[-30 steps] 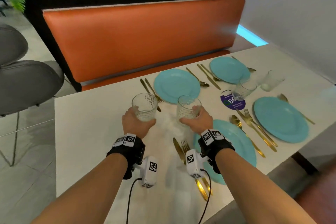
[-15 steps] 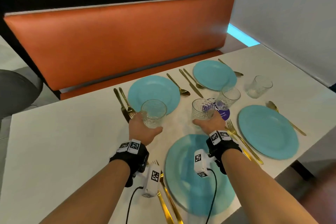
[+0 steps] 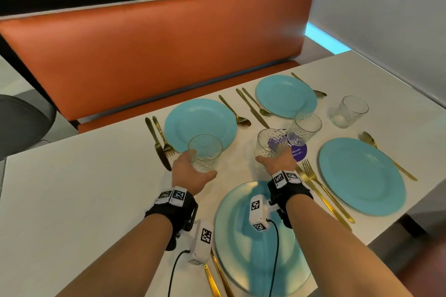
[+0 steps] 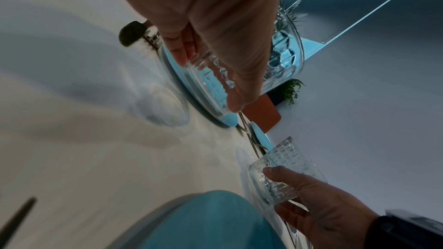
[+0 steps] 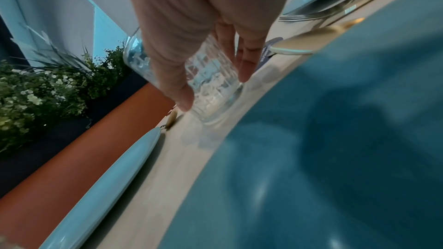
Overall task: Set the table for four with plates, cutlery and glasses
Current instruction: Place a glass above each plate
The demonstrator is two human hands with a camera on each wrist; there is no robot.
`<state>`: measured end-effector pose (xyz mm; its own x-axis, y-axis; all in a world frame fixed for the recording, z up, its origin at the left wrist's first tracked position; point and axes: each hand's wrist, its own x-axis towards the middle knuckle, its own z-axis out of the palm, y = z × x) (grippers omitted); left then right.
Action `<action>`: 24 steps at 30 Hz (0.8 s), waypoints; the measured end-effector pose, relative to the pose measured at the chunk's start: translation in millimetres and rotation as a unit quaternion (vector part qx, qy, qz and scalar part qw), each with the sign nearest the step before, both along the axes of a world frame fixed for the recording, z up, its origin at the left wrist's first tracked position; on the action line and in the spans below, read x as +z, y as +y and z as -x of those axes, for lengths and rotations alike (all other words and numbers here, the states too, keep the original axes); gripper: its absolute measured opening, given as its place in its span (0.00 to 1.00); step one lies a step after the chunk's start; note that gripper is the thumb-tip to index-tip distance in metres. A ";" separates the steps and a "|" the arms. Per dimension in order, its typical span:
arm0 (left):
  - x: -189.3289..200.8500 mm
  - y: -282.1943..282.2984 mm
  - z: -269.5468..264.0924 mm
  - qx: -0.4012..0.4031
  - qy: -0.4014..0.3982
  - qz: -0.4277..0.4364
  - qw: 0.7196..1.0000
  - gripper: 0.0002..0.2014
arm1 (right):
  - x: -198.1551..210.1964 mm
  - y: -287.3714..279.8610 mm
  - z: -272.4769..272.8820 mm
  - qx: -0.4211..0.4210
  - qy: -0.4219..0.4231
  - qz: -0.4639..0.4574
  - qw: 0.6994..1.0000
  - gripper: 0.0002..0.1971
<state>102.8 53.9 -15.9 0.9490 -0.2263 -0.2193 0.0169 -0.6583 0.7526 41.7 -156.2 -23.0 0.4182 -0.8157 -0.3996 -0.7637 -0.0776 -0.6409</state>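
Your left hand (image 3: 193,173) has its fingers (image 4: 179,48) and thumb wrapped round the lower half of a cut-pattern glass (image 3: 205,152), upright and, as far as the wrist view shows, just off the table (image 3: 72,188). Directly past those fingers lies the far-left plate (image 3: 200,123), with a knife and fork (image 3: 159,140) just to their left.

Your right hand (image 3: 277,161) grips a second glass (image 3: 271,142) the same way, thumb on one side and fingers (image 5: 246,60) on the other. Its base looks very close to the tabletop; you cannot tell from these views whether it touches. Just beyond those fingers stands a third glass (image 3: 305,128) over a purple round sticker (image 3: 299,152), and a fourth glass (image 3: 350,111) stands well off to their right. Under your right wrist sits the near plate (image 3: 241,236), with gold cutlery (image 3: 217,277) on its left.

By the look of it, you are nearly finished: four plates are down, counting the far-right plate (image 3: 286,95) and the right-hand plate (image 3: 362,176), and each has cutlery beside it. What remains is setting down the two glasses you hold, probably one by the far-left plate and one by the near plate. The two standing glasses may want nudging closer to their own settings.
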 end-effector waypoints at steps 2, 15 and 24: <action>-0.1 -1.2 -0.1 -0.006 0.004 -0.004 1.000 0.45 | 0.0 -2.5 -1.3 -0.005 0.001 -0.005 1.000 0.42; 1.1 3.9 -2.0 -0.048 0.012 -0.044 0.998 0.39 | 14.3 -1.9 5.5 -0.039 -0.008 -0.035 0.999 0.55; 6.4 3.4 12.9 -0.088 0.040 -0.056 0.994 0.38 | 25.4 9.8 35.9 -0.027 -0.039 0.010 0.999 0.50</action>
